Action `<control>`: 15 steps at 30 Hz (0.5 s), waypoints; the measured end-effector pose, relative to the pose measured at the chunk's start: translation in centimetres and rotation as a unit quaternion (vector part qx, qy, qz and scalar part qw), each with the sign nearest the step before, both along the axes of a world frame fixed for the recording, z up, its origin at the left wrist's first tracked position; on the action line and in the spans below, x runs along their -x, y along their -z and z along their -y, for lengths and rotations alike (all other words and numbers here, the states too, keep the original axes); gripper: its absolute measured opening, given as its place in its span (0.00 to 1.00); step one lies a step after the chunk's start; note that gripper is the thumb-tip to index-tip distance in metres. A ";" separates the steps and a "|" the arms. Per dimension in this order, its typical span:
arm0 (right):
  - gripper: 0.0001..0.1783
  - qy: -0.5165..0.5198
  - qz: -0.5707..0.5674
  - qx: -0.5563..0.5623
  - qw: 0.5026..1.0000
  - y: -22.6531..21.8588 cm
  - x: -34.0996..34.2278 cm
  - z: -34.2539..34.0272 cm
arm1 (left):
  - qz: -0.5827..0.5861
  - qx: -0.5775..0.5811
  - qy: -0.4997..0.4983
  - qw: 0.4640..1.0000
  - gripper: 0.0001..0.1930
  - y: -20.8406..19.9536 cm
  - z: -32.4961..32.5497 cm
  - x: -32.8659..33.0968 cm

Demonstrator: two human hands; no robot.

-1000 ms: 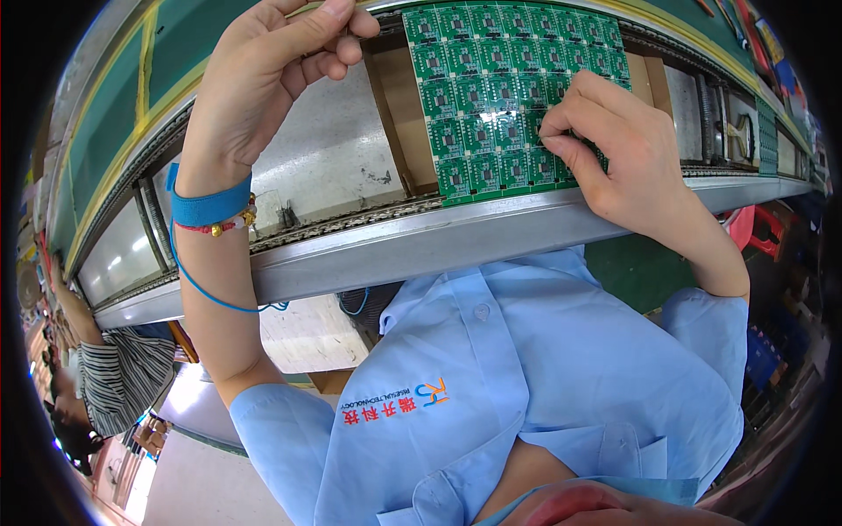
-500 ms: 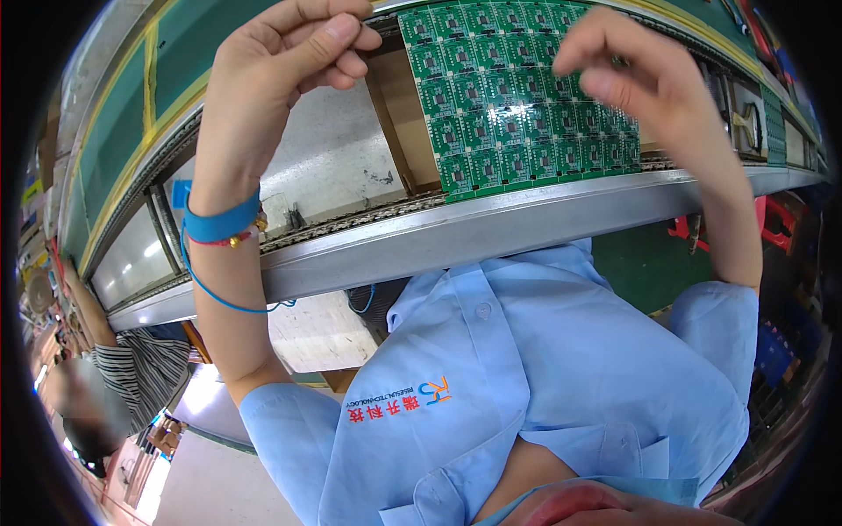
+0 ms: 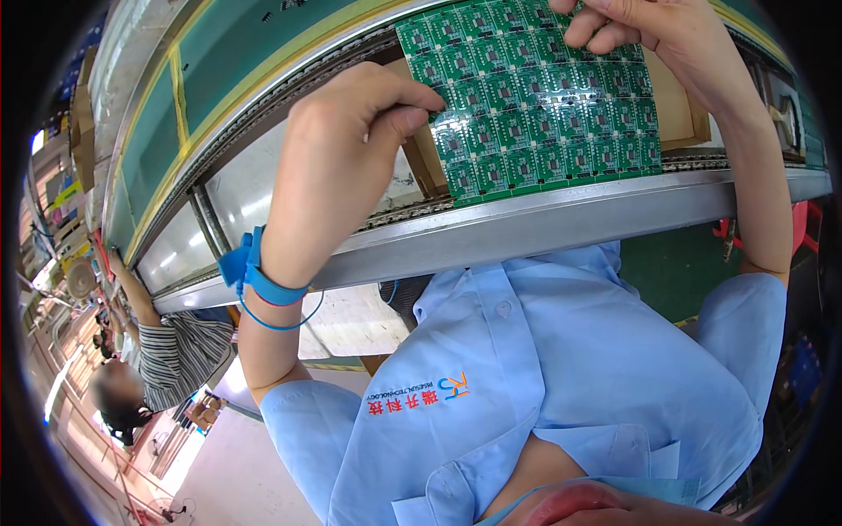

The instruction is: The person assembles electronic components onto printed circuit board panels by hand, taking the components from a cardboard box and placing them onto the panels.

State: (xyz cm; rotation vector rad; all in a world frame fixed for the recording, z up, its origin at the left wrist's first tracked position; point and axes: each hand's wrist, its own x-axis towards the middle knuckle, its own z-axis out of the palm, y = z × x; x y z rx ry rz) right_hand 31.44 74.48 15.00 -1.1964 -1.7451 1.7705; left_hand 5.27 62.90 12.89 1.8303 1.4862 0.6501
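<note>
A green circuit board panel (image 3: 535, 131), made of several rows of small boards with dark chips, lies across the conveyor rails. Over its left edge is my left hand (image 3: 351, 131), thumb and forefinger pinched together; anything between the fingertips is too small to make out. A blue wrist strap (image 3: 279, 285) with a thin cord is round my left wrist. My right hand (image 3: 649, 26) is above the panel's far right part, fingers curled in toward the thumb. Its fingertips are partly cut off by the top of the picture, so what they hold is hidden.
A metal rail (image 3: 561, 206) runs along the near side of the conveyor. Beneath the panel, a cardboard box (image 3: 680, 114) shows on the right. Green matting (image 3: 237, 70) edged with yellow tape lies beyond the far rail. At the left, a person in a striped sleeve (image 3: 189, 351) sits along the line.
My left hand has come right and nearer, down to the panel's left edge. My right hand has moved farther away, toward the top of the picture. The view has shifted slightly.
</note>
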 end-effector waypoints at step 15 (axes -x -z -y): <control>0.11 -0.019 0.008 -0.042 0.999 -1.0 -0.7 1.0 | -0.165 -0.099 0.061 0.979 0.13 -0.7 0.3 -2.7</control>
